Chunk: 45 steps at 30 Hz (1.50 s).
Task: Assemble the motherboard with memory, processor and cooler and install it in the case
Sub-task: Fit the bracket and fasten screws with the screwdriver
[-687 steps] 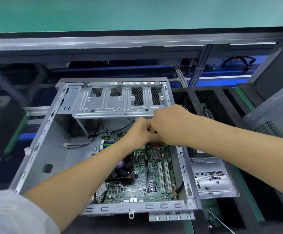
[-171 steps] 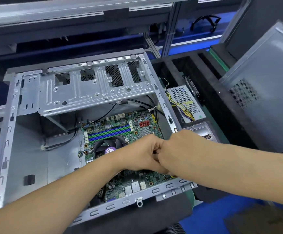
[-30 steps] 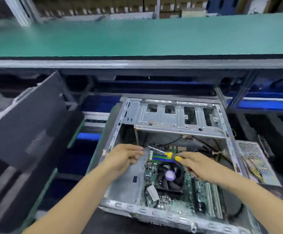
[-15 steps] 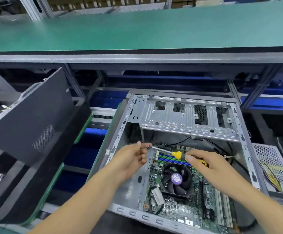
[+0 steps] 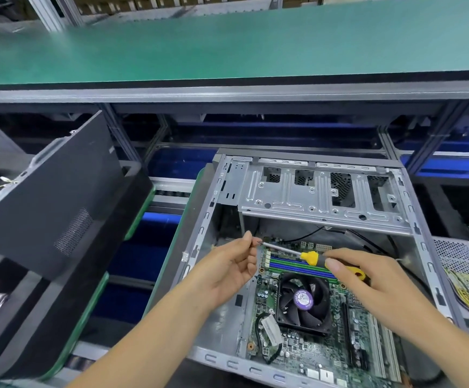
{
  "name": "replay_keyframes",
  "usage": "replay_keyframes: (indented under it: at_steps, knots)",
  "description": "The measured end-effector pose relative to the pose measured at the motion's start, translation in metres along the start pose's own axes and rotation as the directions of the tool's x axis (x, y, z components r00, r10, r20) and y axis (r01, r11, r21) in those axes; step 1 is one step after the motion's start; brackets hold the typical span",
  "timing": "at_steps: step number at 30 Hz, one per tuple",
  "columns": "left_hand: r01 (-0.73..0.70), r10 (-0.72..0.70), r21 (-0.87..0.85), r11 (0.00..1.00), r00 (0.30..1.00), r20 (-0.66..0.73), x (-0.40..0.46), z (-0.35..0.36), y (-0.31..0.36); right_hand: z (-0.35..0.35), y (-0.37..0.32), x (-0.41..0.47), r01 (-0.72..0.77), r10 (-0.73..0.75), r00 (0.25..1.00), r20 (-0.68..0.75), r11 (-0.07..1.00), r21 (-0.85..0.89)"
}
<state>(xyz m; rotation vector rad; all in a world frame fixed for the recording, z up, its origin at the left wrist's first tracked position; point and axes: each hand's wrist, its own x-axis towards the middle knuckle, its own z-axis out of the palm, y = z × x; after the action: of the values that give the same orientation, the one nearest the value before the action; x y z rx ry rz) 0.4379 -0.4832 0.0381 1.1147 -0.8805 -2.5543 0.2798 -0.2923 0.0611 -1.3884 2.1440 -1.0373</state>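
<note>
While the right hand is gripping the yellow handle of the screwdriver, fingers curled round it, the left hand is pinching something small at the tool's tip — most likely a screw, though it is too small to make out. The shaft is lying almost level, its long axis running from the right hand leftward and slightly away, so the tip is ending right at the left thumb and forefinger, above the board's far-left corner.

The motherboard is already lying flat inside the case, with the cooler mounted near its middle and the memory slots just beyond the fan, directly under the shaft. So the assembly looks done and the fastening stage is probably under way.

The coming move is turning on one relation: the tip is pointing sideways, while the board's mounting holes are facing up. The tool will need swinging upright, tip down, over a hole at the board's left edge just below the left hand — the nearer hand for steadying it. A loose screw could drop among the components.

A black panel is leaning at the left.
</note>
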Motion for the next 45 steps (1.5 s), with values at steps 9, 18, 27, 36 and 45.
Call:
replay_keyframes:
  at_steps: [9, 18, 27, 36, 45]
  knots:
    - [0.075, -0.069, -0.166, 0.983, 0.997, 0.038, -0.003, 0.003, 0.001, 0.001, -0.001, -0.001, 0.025, -0.027, 0.999, -0.024, 0.998, -0.056]
    - [0.097, -0.102, -0.171, 0.98, 0.995, -0.021, -0.002, 0.007, -0.001, 0.001, -0.001, -0.002, 0.01, -0.014, 0.999, -0.039, 0.996, -0.093]
    - [0.109, -0.116, -0.194, 0.975, 0.993, -0.029, -0.003, 0.009, 0.001, 0.005, -0.001, -0.004, 0.017, -0.022, 0.999, -0.048, 0.994, -0.107]
    - [0.113, -0.114, -0.278, 0.954, 0.993, 0.012, -0.001, 0.009, -0.003, 0.006, -0.003, -0.006, 0.031, -0.038, 0.997, -0.074, 0.995, -0.095]
    - [0.106, -0.093, -0.302, 0.947, 0.994, 0.059, -0.003, 0.012, -0.004, 0.007, -0.002, -0.005, 0.014, -0.022, 0.997, -0.074, 0.994, -0.112]
